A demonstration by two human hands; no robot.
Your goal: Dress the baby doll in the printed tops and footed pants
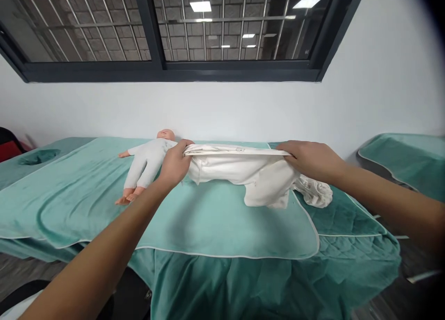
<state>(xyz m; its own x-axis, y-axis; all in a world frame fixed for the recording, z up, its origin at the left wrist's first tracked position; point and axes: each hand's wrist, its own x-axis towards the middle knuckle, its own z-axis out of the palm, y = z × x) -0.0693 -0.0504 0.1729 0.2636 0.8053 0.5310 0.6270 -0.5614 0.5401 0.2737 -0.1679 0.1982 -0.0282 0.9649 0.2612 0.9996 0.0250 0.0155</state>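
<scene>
A white baby garment [222,168] is stretched sideways between my two hands above the bed, its lower part hanging in loose folds. My left hand [177,160] grips one end of its upper edge, fingers closed. The other end is pinched in my right hand [308,157]. Left of my left hand, a baby doll [149,157] in a pale one-piece lies on its back, head toward the wall. To the right, just past the hanging cloth, a crumpled white cloth [316,192] rests on the bed.
A light green sheet [236,236] with white piping covers the bed, over a darker green quilted cover [361,248]. At the far left is a face hole [40,156] in the bed. Another green-covered surface [406,157] stands right. A barred window [222,72] is above.
</scene>
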